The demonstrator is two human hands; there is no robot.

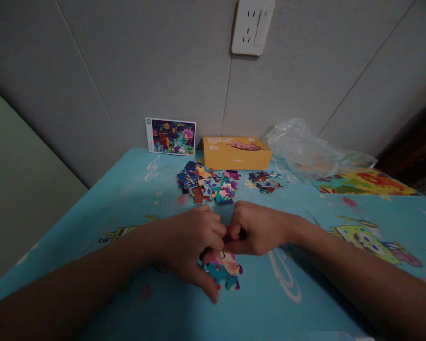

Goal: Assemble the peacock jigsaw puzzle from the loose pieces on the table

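Observation:
A small cluster of joined jigsaw puzzle pieces (224,271), pink, teal and purple, lies on the blue tablecloth in front of me. Over its upper left side my left hand (195,241) rests with curled fingers, its thumb stretched along the left edge, gripping the cluster. My right hand (257,229) is closed at the cluster's top, its thumb and forefinger pinching a puzzle piece mostly hidden behind the fingers. The two hands' fingertips meet there, covering the upper part of the cluster.
Beyond my hands lies a heap of loose puzzle pieces (216,187), with a smaller pile (265,181) to its right. A yellow puzzle box (234,156), a picture card (172,137) and a clear plastic bag (301,147) stand by the wall. A colourful sheet (369,183) lies right.

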